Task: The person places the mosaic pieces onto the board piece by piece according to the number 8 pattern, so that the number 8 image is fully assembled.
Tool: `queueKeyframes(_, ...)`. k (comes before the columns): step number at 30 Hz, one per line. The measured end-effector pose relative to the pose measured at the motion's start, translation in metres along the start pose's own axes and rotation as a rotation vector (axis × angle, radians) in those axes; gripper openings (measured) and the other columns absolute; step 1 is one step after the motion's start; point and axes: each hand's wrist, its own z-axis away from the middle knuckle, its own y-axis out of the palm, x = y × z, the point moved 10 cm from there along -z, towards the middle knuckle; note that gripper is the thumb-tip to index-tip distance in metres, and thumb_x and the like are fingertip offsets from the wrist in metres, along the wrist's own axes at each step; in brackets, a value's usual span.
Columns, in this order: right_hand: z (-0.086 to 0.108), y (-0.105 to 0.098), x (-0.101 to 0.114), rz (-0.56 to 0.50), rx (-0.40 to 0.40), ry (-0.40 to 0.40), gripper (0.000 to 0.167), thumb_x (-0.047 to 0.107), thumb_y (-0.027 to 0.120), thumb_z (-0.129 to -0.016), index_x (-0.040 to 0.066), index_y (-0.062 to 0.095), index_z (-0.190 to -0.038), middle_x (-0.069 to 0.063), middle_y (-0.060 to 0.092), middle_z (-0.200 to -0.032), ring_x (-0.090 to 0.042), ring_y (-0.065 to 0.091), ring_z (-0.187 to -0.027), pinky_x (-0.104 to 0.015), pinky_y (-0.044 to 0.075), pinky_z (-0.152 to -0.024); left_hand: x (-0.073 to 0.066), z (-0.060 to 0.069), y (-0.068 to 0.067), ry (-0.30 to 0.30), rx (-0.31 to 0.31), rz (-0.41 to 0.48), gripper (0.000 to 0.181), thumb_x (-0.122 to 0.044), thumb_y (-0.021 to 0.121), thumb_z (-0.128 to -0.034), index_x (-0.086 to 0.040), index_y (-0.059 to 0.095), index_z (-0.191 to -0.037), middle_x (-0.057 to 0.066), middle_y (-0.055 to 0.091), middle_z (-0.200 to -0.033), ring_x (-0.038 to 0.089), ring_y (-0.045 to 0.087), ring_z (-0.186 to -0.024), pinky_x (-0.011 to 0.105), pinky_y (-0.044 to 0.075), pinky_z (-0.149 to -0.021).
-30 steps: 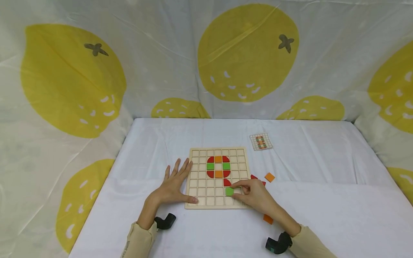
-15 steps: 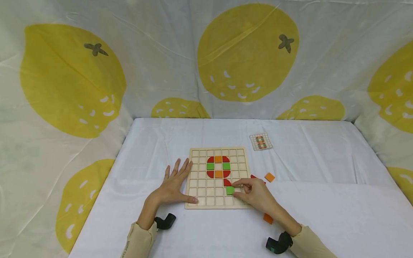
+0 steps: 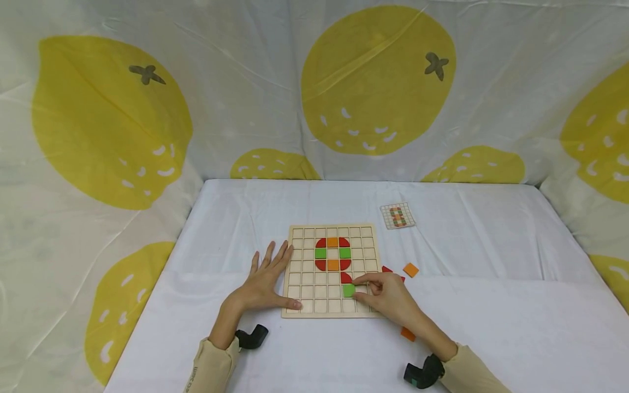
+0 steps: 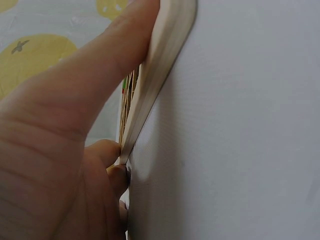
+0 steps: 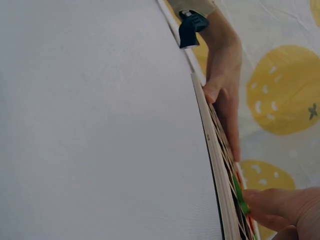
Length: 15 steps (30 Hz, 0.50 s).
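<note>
Slightly leftward now — the green tile (image 3: 348,291) (right hand (image 3: 388,296) pinching it).

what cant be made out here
Head view: how many red tiles lie beside the board; the right hand partly covers them.
Head view: fine detail on the card, too small.
Left wrist view: most squares of the board, nearly edge-on and behind the left hand.
Right wrist view: part of the right hand, cut off by the frame edge.

The right hand (image 3: 387,296) pinches a green tile (image 3: 348,291) over the gridded board (image 3: 307,279), which the left hand (image 3: 262,286) touches.
</note>
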Motion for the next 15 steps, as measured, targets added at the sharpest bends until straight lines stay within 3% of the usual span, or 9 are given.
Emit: queueKeyframes(15, -0.0006, 0.0059, 0.0, -0.024, -0.008, 0.029, 0.02, 0.016, 0.089, -0.082, 0.015, 0.084, -0.101, 0.008, 0.025, -0.054, -0.001, 0.021, -0.053, -0.018, 0.018, -0.052, -0.0015, -0.0001, -0.0008, 0.003, -0.003, -0.012, 0.136, -0.061, 0.09, -0.0696, -0.009, 0.009, -0.167, 0.012, 0.001, -0.176, 0.043, -0.012, -0.161, 0.071, -0.012, -0.124)
